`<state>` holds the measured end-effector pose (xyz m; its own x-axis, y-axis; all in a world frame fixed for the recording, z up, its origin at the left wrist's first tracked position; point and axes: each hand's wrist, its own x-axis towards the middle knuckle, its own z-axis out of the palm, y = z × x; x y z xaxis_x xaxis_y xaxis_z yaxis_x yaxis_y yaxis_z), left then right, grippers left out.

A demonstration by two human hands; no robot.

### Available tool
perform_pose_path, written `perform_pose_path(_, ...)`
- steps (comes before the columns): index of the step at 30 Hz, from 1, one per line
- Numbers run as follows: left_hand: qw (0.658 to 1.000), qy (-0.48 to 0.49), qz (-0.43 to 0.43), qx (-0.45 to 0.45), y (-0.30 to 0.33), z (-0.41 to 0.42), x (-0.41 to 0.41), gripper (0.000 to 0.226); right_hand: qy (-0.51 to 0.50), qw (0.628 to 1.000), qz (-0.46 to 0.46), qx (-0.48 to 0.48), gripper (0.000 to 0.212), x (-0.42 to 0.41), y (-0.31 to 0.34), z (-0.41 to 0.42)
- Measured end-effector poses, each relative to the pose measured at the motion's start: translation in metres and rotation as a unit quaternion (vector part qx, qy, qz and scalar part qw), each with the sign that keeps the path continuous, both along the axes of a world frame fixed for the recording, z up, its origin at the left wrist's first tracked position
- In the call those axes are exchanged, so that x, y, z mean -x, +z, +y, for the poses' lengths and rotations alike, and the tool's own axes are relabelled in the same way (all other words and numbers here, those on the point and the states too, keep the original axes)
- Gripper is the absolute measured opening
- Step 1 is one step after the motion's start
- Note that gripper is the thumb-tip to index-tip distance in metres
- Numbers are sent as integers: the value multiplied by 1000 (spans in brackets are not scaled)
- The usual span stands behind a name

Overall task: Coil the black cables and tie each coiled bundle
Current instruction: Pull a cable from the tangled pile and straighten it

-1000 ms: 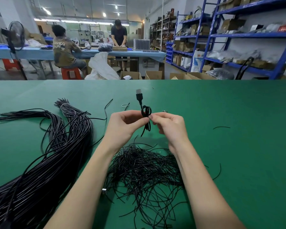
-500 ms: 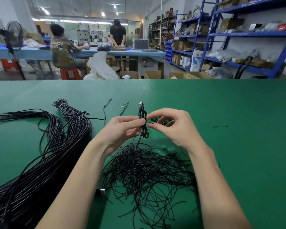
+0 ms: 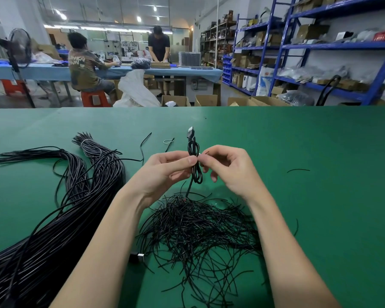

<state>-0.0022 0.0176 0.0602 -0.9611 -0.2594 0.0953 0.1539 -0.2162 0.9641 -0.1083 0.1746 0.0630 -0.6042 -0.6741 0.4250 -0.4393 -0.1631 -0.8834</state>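
Cable bundle [image 3: 53, 214] lies on table [image 3: 309, 196] far left. Left hand [image 3: 165, 172] pinches coil [image 3: 195, 165] mid-waist, held above tie pile [image 3: 198, 227]; plug [image 3: 190, 132] up. Right hand [image 3: 229, 167] pinches at coil waist, other fingers curled.

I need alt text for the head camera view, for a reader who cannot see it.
Two bare hands hold a small coiled black USB cable upright above a green table: left hand pinches its middle, right hand pinches beside it. Loose black ties lie below, long black cables at left.
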Motion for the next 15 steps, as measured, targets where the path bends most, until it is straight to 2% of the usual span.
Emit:
perform_pose_path(3,995,53,24,86,-1,0,0,35,60,975,-215,14,16,-4,-4,-6)
perform_pose_path(5,980,107,23,164,-4,0,3,20,90,921,-380,2,14,-5,-9,-9)
perform_pose_path(7,970,131,15,204,-8,-1,5,7,110,871,-479,10,10,-5,-12,-12)
perform_pose_path(8,971,134,3,198,-10,-2,5,7,105,875,-473,4,10,-4,-14,-14)
perform_pose_path(9,974,135,-13,180,-11,-2,6,9,84,900,-428,-12,9,-3,-15,-14)
perform_pose_path(11,983,136,-37,120,-11,-2,6,15,15,963,-265,-48,2,-3,-14,-13)
perform_pose_path(12,986,138,-44,88,-11,-2,7,20,-19,983,-173,-57,8,-2,-14,-11)
perform_pose_path(15,990,127,-53,35,-10,-2,6,29,-86,992,54,-78,18,1,-15,-7)
